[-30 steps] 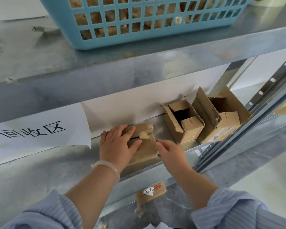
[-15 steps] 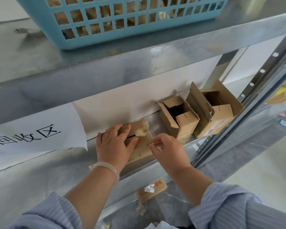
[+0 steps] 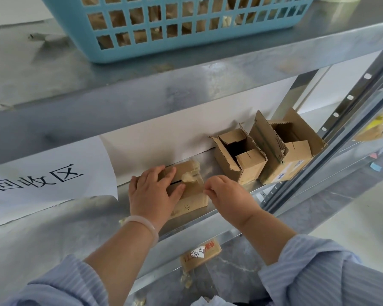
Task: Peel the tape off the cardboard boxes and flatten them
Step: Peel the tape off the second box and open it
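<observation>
- R hand point(image 3: 228, 195): fingers point(image 3: 209, 188) curled, thumb + forefinger pinching the end of the tape point(image 3: 198, 184) at the right edge of the small box point(image 3: 192, 200).
- Tape is clear and runs from the pinch up-left to a crumpled yellowish wad stuck on the box top.
- L hand point(image 3: 152, 195): fingers point(image 3: 164, 173) spread, fairly straight, pressing flat on the box's left part; thumb lies by a slit in the top.
- Small box lies low on the lower shelf point(image 3: 80, 219), near the front edge, btwn both hands.
- Pale bracelet point(image 3: 142, 224) on L wrist; blue striped sleeves point(image 3: 318, 272) on both arms.
- 2 open boxes point(image 3: 241, 164) just right of it, same shelf, flaps up, side by side.
- Paper sign point(image 3: 42, 177) w/ black characters hangs at left.
- Blue basket point(image 3: 186, 47) on upper shelf point(image 3: 186, 93), brown scraps inside.
- Floor below: brown piece point(image 3: 210, 250) w/ white label.
</observation>
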